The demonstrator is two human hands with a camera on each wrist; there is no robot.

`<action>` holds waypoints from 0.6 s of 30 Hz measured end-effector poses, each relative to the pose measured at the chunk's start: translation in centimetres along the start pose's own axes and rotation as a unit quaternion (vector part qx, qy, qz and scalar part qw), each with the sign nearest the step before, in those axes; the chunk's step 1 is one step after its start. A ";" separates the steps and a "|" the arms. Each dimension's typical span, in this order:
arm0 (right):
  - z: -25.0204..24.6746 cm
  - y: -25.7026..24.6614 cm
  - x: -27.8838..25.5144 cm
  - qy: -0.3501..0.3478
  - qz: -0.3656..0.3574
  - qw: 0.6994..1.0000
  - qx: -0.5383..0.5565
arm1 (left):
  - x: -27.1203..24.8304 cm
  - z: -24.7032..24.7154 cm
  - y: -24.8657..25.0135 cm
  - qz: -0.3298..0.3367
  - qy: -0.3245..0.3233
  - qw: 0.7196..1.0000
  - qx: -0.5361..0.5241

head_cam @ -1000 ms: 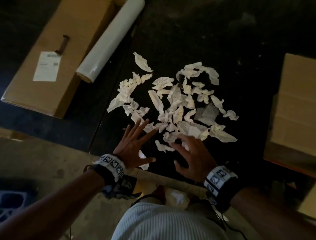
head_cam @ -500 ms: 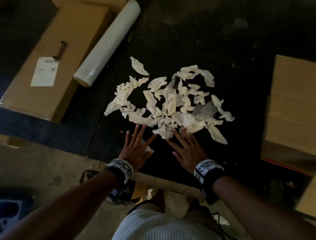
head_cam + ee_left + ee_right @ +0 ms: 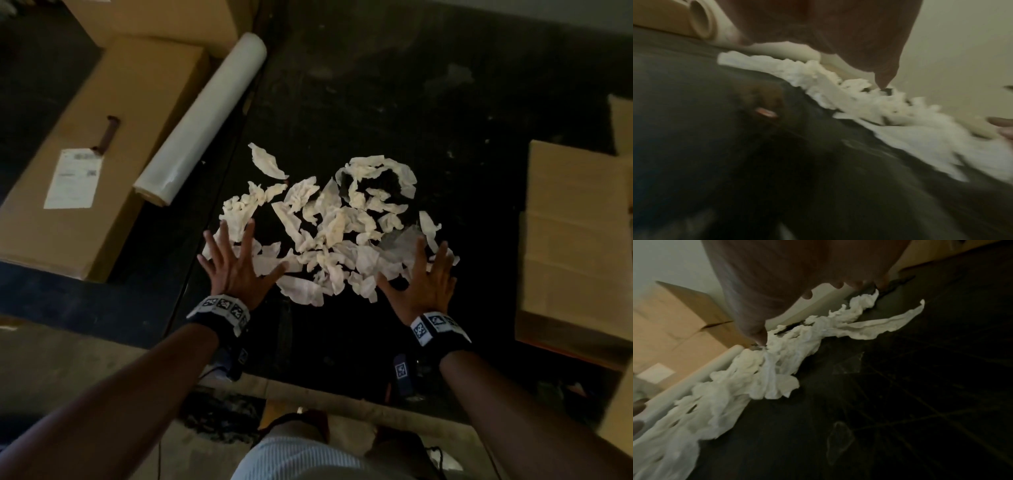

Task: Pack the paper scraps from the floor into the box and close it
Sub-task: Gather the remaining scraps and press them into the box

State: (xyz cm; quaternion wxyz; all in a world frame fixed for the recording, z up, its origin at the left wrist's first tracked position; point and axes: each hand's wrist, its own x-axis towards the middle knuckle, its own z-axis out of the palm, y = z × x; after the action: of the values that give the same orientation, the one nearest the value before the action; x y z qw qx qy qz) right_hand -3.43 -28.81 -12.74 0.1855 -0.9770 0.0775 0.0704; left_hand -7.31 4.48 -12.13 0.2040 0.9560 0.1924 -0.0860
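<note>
Hands spread at either side of the scrap pile

From my head camera I saw the whole layout: the paper scraps [image 3: 329, 233] lay in a loose white heap on the dark floor [image 3: 394, 102], a long cardboard box [image 3: 102, 144] with a white label [image 3: 73, 178] sat off to my left with a roll of clear film [image 3: 202, 120] lying just beside it, and another cardboard box [image 3: 575, 240] stood to my right, well apart from the heap. The wrist cameras showed none of that spread; they looked low across the floor, blurred. My left wrist view caught the hollow end of the roll [image 3: 701, 19] and the scraps [image 3: 859, 100] as a ragged white ridge, with fingertips of my other hand at the picture's right edge. My right wrist view showed the scraps [image 3: 760, 369] running as a band toward the roll, a long strip trailing out to the right, and the tall brown side of a box [image 3: 674, 318] beyond.

My left hand [image 3: 236, 270] was flat, palm down, fingers splayed wide, lying over the left edge of the heap. My right hand [image 3: 424, 284] was likewise released and spread over the heap's right edge. Neither grasped anything. In the right wrist view my thumb tip [image 3: 760, 339] met the paper. Whether my palms pressed the floor I could not tell
</note>
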 end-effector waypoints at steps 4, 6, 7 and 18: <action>1.3 -1.3 1.7 -0.082 0.040 0.996 0.016 | 2.0 0.4 -0.3 0.005 -0.062 0.998 -0.005; 2.1 -3.0 1.7 -0.110 -0.011 0.993 0.026 | 1.9 1.1 0.7 0.050 -0.074 0.996 -0.005; 2.4 -4.0 1.6 -0.122 -0.040 0.991 0.031 | 1.8 1.6 1.5 0.074 -0.080 0.994 -0.011; -1.2 -6.9 6.3 0.011 -0.131 0.991 0.022 | 8.1 -1.9 5.2 0.135 0.038 0.990 -0.035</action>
State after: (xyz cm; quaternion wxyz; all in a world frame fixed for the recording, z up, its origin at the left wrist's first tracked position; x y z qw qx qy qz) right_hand 4.04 -23.67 -10.27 0.2138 -0.9752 -0.0475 0.0326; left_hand 2.29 3.57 -10.56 0.2399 0.9680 0.0724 -0.0142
